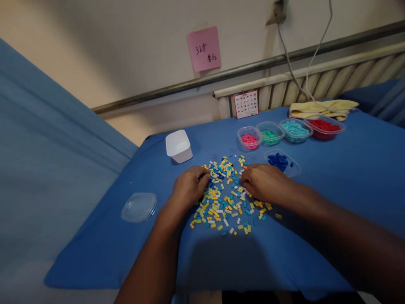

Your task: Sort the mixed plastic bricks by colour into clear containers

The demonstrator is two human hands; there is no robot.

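I look down on a bench (316, 190) under a blue cover, where a loose heap of small blocks (218, 204) spreads across the middle of the frame. They are mostly yellow, pale yellow and teal, with some white ones.

The left hand (189, 186) is at the heap's left edge, thumb and forefinger brought close together. The right hand (264, 180) is at its right edge, fingers curled down towards the blocks. I cannot tell whether either one pinches a block, since the fingertips are partly hidden from me.

Beyond the heap, right of centre, four clear tubs stand in a row. From left to right they hold pink pieces (249, 140), green pieces (269, 136), light blue pieces (295, 128) and red pieces (324, 125). Dark blue pieces (278, 161) lie in another clear tub (294, 170), just beyond the right forearm. A white tub (184, 157) stands above the left hand in the frame, and clear lids (139, 207) lie at the lower left.

I judge each block to be very light, stiff plastic, hard to break but smooth enough to skid or flick away under a careless push. I would take one between thumb and forefinger across its long sides, coming from above, with little force so its neighbours stay put.
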